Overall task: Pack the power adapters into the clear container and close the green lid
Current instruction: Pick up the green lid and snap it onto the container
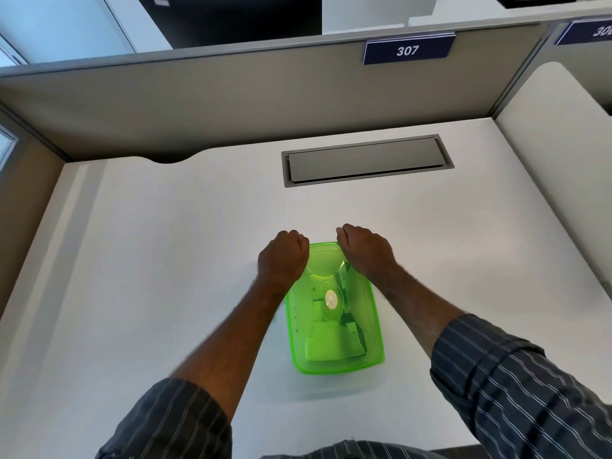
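The translucent green lid (334, 362) lies flat on top of the clear container, which stands on the white desk in front of me. Through the lid I make out pale adapter shapes (331, 342) and a dark cable inside. My left hand (283, 256) rests on the far left corner of the lid, fingers curled under. My right hand (364, 248) rests on the far right corner, fingers also curled over the far edge. Both hands hide the far corners of the box. The container's walls are mostly hidden under the lid.
A grey cable hatch (366, 160) is set into the white desk (165, 260) beyond the box. A beige partition (231, 94) with a blue "307" sign (407, 49) closes off the back. A side panel (556, 160) bounds the right.
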A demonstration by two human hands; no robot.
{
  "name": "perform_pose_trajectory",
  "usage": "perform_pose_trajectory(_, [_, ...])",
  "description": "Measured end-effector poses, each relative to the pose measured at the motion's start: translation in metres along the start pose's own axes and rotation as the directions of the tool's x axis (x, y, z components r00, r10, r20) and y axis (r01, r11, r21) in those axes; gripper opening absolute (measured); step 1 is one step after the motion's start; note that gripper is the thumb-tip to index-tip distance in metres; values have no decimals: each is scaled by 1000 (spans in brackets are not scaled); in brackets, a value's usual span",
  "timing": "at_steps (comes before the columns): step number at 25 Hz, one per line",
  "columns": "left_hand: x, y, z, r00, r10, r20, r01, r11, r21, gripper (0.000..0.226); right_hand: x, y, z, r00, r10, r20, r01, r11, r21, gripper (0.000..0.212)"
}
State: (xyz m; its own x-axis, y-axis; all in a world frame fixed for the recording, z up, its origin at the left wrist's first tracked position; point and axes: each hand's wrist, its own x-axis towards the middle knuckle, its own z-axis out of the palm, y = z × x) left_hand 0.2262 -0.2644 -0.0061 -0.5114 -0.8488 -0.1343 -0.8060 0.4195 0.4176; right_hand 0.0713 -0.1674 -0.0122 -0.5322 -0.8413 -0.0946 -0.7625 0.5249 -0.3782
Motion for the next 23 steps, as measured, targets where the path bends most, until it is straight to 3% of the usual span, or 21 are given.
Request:
perform_pose_trajectory(9, [20, -10, 8, 982, -24, 188, 40, 996, -85, 36, 6, 4, 3, 993, 66, 100, -73, 995, 65, 39])
perform_pose_trajectory(23, [19, -14, 16, 996, 5, 95, 6, 994, -108, 35, 9, 4, 3, 991, 31, 129, -45, 993, 109, 34])
